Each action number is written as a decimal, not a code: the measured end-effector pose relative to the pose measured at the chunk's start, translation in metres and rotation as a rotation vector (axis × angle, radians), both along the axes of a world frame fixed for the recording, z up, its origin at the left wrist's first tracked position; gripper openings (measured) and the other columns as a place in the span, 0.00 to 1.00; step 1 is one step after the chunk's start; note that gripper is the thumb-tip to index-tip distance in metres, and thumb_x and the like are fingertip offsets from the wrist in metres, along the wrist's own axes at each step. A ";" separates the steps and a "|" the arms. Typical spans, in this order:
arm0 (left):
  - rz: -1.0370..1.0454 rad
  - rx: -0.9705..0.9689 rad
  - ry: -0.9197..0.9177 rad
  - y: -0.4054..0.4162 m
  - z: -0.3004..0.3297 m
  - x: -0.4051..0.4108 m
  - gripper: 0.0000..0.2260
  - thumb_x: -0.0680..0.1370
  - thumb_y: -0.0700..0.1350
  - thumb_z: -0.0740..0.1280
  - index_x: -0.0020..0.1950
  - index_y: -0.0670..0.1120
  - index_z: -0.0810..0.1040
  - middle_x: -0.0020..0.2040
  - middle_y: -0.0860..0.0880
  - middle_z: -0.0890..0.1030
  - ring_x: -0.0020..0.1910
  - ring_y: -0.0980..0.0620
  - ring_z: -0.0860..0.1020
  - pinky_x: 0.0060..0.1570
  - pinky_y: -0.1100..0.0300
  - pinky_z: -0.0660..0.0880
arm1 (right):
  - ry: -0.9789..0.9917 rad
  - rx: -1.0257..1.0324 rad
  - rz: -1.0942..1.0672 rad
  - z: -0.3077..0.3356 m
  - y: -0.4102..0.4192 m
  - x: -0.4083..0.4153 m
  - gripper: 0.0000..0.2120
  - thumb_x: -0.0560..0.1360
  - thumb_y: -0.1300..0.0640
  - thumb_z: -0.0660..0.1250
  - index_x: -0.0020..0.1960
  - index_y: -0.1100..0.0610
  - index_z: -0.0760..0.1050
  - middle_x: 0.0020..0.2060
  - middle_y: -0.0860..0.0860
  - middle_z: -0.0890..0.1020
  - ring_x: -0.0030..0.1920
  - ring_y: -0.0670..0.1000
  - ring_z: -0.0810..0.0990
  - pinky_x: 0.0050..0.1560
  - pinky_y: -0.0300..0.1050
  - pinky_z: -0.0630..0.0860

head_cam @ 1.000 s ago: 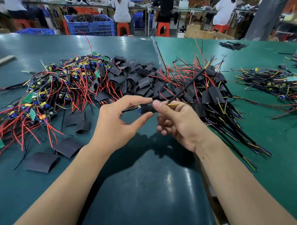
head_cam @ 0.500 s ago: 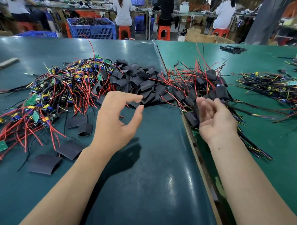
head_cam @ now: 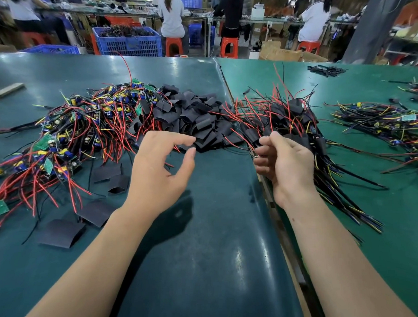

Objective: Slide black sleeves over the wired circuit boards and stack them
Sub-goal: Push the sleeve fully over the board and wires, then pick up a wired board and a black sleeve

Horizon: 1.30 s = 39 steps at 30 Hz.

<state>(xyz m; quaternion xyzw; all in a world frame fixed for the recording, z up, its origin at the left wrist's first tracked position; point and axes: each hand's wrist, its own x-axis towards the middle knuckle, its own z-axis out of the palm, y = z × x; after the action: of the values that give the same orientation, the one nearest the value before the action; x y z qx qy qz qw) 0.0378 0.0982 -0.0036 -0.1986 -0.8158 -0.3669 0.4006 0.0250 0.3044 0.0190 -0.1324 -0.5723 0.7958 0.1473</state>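
A tangle of bare circuit boards (head_cam: pixel 82 130) with red and black wires covers the left of the table. Beside it lies a heap of black sleeves (head_cam: pixel 191 116). Sleeved boards (head_cam: pixel 294 116) are stacked right of the table seam, their wires trailing toward me. My left hand (head_cam: pixel 163 170) hovers near the front edge of the sleeve heap, thumb and forefinger spread, holding nothing. My right hand (head_cam: pixel 285 164) is at the near edge of the sleeved stack with fingers loosely curled. A red wire ends by its fingertips, and I see no grip on it.
A few loose flat sleeves (head_cam: pixel 60 233) lie at the near left. Another bundle of wired boards (head_cam: pixel 381 124) sits at the far right. A seam (head_cam: pixel 275 210) divides the two green tables. People sit on stools at benches behind, near a blue crate (head_cam: pixel 128 42).
One second ago both hands held a sleeved board between them. My right hand carried it to the right stack and let go; its fingers have since curled. My left hand stayed near the sleeves.
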 end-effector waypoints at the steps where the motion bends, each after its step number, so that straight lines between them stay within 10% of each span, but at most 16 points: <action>1: 0.027 -0.028 -0.014 -0.001 -0.001 -0.001 0.06 0.77 0.42 0.68 0.52 0.43 0.81 0.48 0.53 0.80 0.49 0.53 0.74 0.51 0.63 0.71 | 0.009 0.039 -0.003 -0.001 -0.001 0.000 0.14 0.82 0.58 0.62 0.40 0.61 0.78 0.24 0.50 0.78 0.21 0.48 0.74 0.21 0.36 0.70; 13: 0.696 -0.312 -0.695 -0.041 -0.019 -0.023 0.20 0.78 0.54 0.64 0.67 0.47 0.76 0.64 0.40 0.75 0.66 0.36 0.67 0.62 0.42 0.64 | 0.046 0.325 0.148 -0.012 -0.017 0.006 0.12 0.81 0.58 0.63 0.41 0.62 0.79 0.25 0.49 0.79 0.23 0.47 0.75 0.20 0.39 0.72; 25: 0.527 -0.338 -0.609 -0.042 -0.027 -0.048 0.19 0.79 0.48 0.63 0.71 0.49 0.72 0.76 0.46 0.65 0.71 0.40 0.65 0.66 0.44 0.62 | 0.026 0.372 0.190 -0.015 -0.017 0.007 0.13 0.80 0.57 0.64 0.41 0.61 0.79 0.26 0.49 0.80 0.24 0.48 0.76 0.22 0.40 0.72; 35: 0.529 -0.227 -0.483 -0.045 -0.026 -0.048 0.09 0.77 0.48 0.69 0.55 0.47 0.81 0.54 0.45 0.82 0.56 0.38 0.73 0.56 0.46 0.71 | 0.024 0.409 0.202 -0.017 -0.019 0.007 0.13 0.81 0.56 0.64 0.41 0.61 0.80 0.26 0.49 0.80 0.24 0.47 0.76 0.22 0.39 0.72; 39: 0.550 -0.249 -0.478 -0.044 -0.030 -0.049 0.14 0.77 0.51 0.68 0.60 0.47 0.80 0.62 0.42 0.77 0.63 0.38 0.68 0.60 0.45 0.67 | 0.030 0.453 0.212 -0.019 -0.020 0.007 0.13 0.80 0.56 0.64 0.40 0.59 0.79 0.26 0.49 0.80 0.24 0.47 0.76 0.22 0.39 0.71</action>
<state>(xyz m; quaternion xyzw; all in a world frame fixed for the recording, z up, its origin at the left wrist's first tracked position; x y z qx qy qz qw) -0.0115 0.0538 -0.0331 0.0717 -0.9473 -0.1795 0.2555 0.0322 0.2848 0.0002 -0.0235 -0.7447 0.6599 0.0972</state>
